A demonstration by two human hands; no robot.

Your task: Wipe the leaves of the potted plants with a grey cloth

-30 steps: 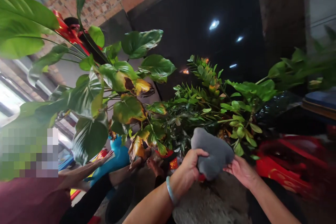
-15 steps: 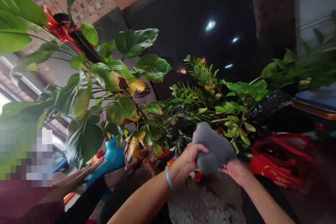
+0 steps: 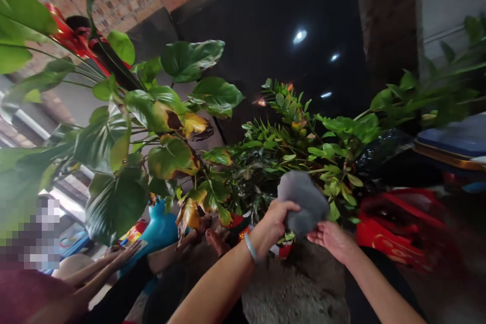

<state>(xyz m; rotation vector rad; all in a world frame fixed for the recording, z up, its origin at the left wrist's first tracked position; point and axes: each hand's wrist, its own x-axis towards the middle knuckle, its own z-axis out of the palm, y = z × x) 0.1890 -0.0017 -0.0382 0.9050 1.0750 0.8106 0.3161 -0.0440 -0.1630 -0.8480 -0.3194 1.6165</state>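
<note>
A rounded grey piece (image 3: 301, 197), soft-looking like plush or cloth, is held in front of the plants; I cannot make out exactly what it is. My left hand (image 3: 279, 215), with a pale bangle (image 3: 250, 247) at the wrist, grips its left side, thumb across the front. Close to its lower right edge is my right hand (image 3: 328, 237), palm turned up and fingers loosely apart. Whether the right fingertips still touch the edge is hard to tell. Below both hands lies rough grey ground (image 3: 288, 288).
Leafy potted plants (image 3: 174, 157) fill the left and middle. A red bag (image 3: 398, 230) stands at the right, below a blue case (image 3: 451, 139). At the left sits another person, whose hands (image 3: 123, 255) are beside a blue rounded object (image 3: 161, 225). Behind is a dark panel (image 3: 273, 25).
The grey piece has turned and moved slightly left in my left hand. My right fingers have loosened from its lower right edge. The whole view has shifted a little.
</note>
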